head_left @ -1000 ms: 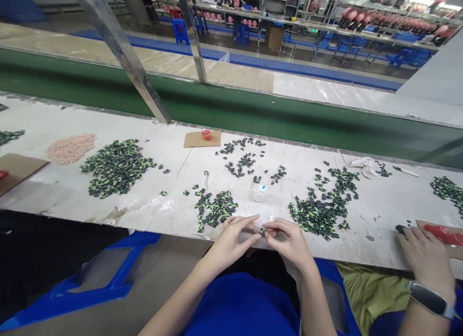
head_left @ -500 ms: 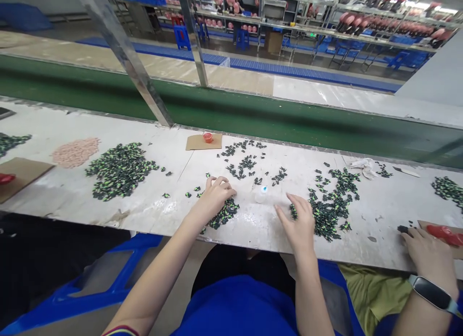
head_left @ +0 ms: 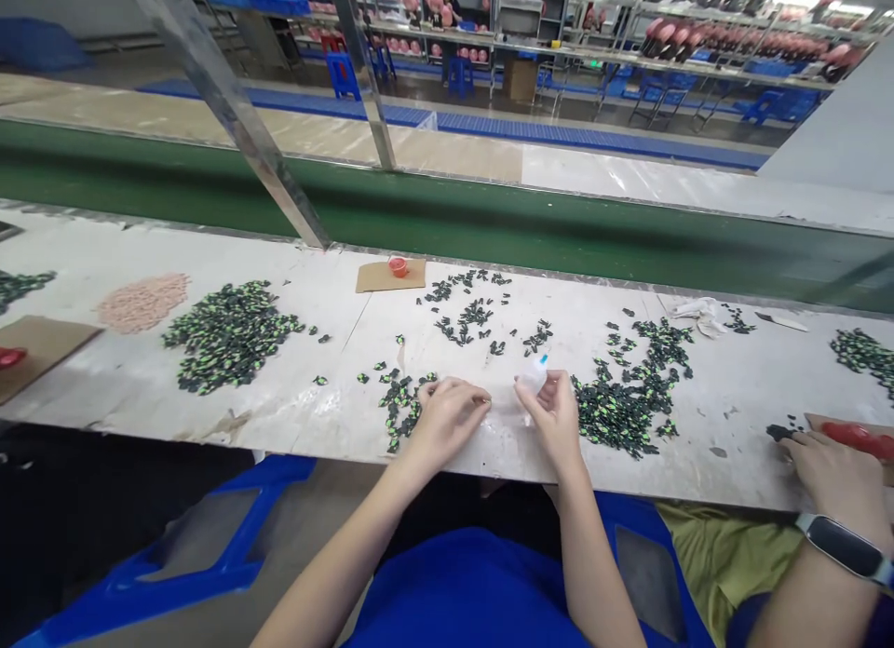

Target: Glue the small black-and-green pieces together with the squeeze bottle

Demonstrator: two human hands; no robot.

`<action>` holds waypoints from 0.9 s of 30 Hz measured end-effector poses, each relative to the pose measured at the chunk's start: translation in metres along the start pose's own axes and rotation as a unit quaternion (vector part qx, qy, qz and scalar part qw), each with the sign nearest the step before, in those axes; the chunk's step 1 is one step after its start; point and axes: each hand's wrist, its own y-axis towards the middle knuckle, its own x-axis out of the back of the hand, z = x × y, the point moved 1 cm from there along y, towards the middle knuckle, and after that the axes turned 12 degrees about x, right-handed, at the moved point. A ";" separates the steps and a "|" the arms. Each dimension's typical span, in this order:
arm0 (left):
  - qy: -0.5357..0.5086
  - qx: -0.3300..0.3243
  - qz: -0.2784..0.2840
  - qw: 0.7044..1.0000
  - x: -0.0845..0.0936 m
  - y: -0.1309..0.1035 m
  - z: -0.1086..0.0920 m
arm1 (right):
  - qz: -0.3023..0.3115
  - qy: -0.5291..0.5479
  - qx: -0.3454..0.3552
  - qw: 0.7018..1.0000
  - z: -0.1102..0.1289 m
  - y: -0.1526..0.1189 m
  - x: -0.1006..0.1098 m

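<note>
My right hand (head_left: 557, 417) is closed around a small translucent white bottle with a blue tip (head_left: 535, 373), tilted above the table. To its left, my left hand (head_left: 453, 417) has its fingers pinched together; anything between them is too small to make out. A small pile of black and green pieces (head_left: 399, 408) lies beside and partly behind my left hand. Close to the right of my right hand spreads a bigger heap of the same kind of pieces (head_left: 618, 413). Beyond both hands, small dark pieces (head_left: 477, 311) lie in loose clusters.
A red-topped tub (head_left: 398, 267) stands on cardboard (head_left: 369, 277) at the table's back edge. Leftward lie a black-green heap (head_left: 230, 336) and pale pink pieces (head_left: 143, 303). A co-worker's hand (head_left: 842, 471) works at the right, near a knife-like blade (head_left: 786, 322).
My right hand has moved left and picked the bottle up from the table. My left hand has left the small pile, moving right and nearer to me, its fingers now pinched.
</note>
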 end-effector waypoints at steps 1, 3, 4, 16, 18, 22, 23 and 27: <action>-0.011 0.014 0.004 1.000 -0.008 -0.003 -0.003 | -0.020 0.023 -0.004 1.000 0.001 -0.003 0.006; -0.009 0.043 -0.024 0.999 -0.021 -0.007 -0.005 | -0.071 0.048 -0.008 0.996 0.002 -0.008 0.016; 0.000 0.054 -0.055 0.997 -0.025 -0.009 -0.004 | -0.097 0.056 -0.012 0.994 0.001 -0.010 0.020; 0.011 0.026 -0.122 0.992 -0.029 -0.015 0.007 | -0.200 0.028 -0.035 0.979 -0.009 -0.026 0.009; 0.008 0.021 -0.126 0.992 -0.031 -0.013 0.008 | -0.209 0.006 -0.026 0.978 -0.006 -0.026 0.008; 0.003 0.022 -0.139 0.990 -0.031 -0.014 0.010 | -0.184 -0.023 -0.021 0.982 0.001 -0.025 0.005; 0.003 0.026 -0.144 0.989 -0.031 -0.015 0.010 | -0.174 -0.029 -0.023 0.984 0.001 -0.025 0.004; 0.003 0.046 -0.156 0.987 -0.031 -0.019 0.008 | -0.161 -0.061 -0.036 0.984 0.001 -0.025 0.005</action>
